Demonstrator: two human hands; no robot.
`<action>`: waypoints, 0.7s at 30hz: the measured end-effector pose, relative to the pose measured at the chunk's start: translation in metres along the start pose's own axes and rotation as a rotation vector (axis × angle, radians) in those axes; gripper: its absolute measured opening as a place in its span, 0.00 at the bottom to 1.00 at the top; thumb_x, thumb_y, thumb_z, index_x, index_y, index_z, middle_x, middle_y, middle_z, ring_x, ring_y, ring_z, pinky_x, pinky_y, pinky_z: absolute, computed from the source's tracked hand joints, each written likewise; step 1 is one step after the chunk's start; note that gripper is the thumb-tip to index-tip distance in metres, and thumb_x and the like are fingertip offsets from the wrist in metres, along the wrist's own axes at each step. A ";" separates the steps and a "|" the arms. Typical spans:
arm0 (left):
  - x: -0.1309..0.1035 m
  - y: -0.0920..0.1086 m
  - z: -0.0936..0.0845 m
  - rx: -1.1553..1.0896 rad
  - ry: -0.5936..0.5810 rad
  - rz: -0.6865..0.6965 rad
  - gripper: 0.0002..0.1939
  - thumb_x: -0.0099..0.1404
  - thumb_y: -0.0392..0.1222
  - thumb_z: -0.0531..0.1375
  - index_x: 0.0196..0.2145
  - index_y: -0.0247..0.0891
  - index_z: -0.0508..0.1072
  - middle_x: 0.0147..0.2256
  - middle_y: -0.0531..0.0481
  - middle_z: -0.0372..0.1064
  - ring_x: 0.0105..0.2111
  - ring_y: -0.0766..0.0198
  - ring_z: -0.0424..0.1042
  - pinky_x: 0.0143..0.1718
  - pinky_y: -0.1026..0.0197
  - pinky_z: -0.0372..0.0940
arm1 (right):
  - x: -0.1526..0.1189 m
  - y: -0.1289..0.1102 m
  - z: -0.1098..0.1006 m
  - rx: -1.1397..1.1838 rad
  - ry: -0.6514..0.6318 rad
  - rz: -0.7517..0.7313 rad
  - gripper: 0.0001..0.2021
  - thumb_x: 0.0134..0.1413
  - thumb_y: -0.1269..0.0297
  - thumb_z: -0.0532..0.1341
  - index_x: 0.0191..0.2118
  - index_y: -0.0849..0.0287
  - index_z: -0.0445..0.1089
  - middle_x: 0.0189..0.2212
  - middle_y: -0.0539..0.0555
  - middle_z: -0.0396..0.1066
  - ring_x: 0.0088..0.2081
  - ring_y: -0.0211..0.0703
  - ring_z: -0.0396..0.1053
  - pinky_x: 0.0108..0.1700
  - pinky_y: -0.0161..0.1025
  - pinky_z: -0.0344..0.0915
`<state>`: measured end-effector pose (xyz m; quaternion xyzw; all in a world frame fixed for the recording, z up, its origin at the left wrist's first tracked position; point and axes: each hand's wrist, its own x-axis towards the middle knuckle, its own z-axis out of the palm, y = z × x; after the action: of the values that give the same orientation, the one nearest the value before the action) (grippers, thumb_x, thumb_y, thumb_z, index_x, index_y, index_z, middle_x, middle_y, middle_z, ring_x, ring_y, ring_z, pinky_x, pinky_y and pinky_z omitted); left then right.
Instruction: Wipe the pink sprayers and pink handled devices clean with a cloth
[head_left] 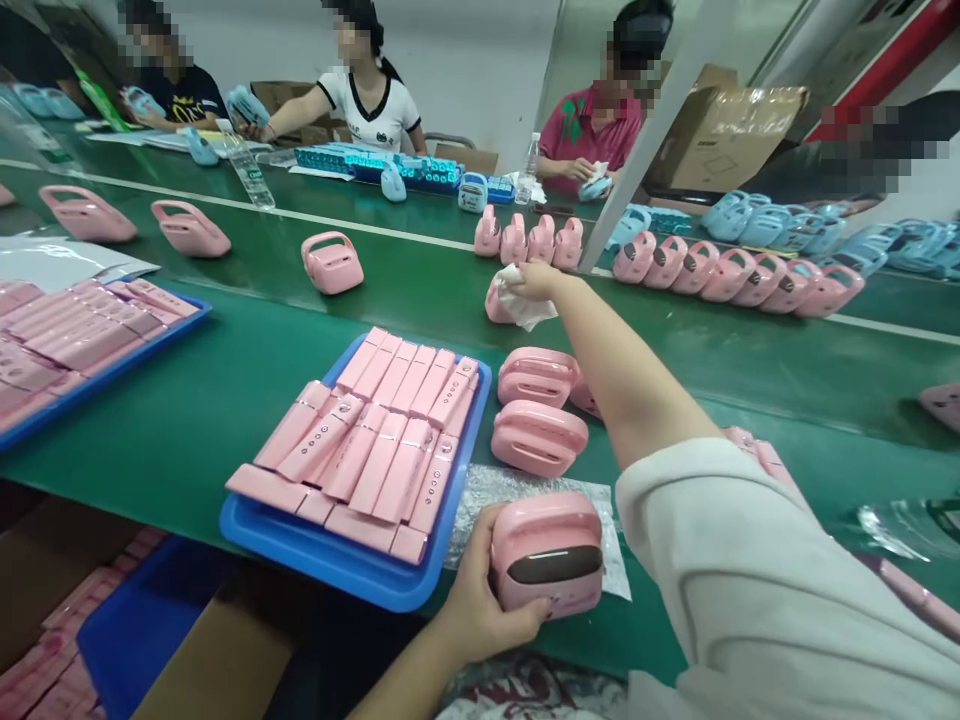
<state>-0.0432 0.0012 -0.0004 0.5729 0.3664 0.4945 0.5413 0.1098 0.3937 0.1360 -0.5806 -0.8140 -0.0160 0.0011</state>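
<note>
My left hand [476, 605] is wrapped round a pink handled device [551, 595], rounded, with a dark oval panel facing me. It is over a sheet of bubble wrap [480, 500] near the table's front edge. My right hand [541, 282] reaches far forward, its fingers closed on a crumpled white wipe [531, 305]. The wipe lies against another pink handled device [498, 303], which it partly covers. Two more pink devices [538, 437] stand between my hands, one behind the other, and my right forearm partly hides a further one.
On my left, a blue tray [247, 530] holds layered pink slim boxes; another blue tray [180, 325] lies farther left. Pink devices [334, 265] are spread along the green belt [420, 270], with a row [731, 275] at right. Several people sit opposite among light blue devices [765, 222].
</note>
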 end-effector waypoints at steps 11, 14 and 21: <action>0.005 0.005 0.000 -0.089 0.008 -0.138 0.35 0.54 0.49 0.68 0.56 0.43 0.60 0.51 0.45 0.64 0.51 0.52 0.68 0.53 0.49 0.66 | -0.033 0.006 -0.021 0.067 0.129 0.059 0.21 0.67 0.60 0.54 0.57 0.70 0.67 0.58 0.66 0.62 0.58 0.54 0.60 0.63 0.50 0.53; 0.005 0.004 0.000 -0.032 0.025 -0.112 0.34 0.55 0.49 0.67 0.56 0.43 0.60 0.51 0.44 0.64 0.51 0.51 0.68 0.54 0.47 0.65 | -0.068 0.019 -0.048 0.119 0.264 0.111 0.23 0.69 0.56 0.52 0.58 0.71 0.64 0.56 0.63 0.61 0.54 0.45 0.62 0.61 0.50 0.56; 0.009 0.004 0.001 0.183 0.114 0.095 0.31 0.54 0.51 0.67 0.53 0.43 0.64 0.49 0.44 0.59 0.52 0.49 0.64 0.56 0.45 0.62 | -0.214 0.041 -0.106 0.290 0.591 0.056 0.18 0.62 0.51 0.57 0.49 0.57 0.74 0.53 0.49 0.67 0.57 0.47 0.63 0.61 0.48 0.58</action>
<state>-0.0407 0.0094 0.0046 0.6077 0.4128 0.5155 0.4411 0.2161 0.2015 0.2385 -0.5667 -0.7560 -0.0679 0.3203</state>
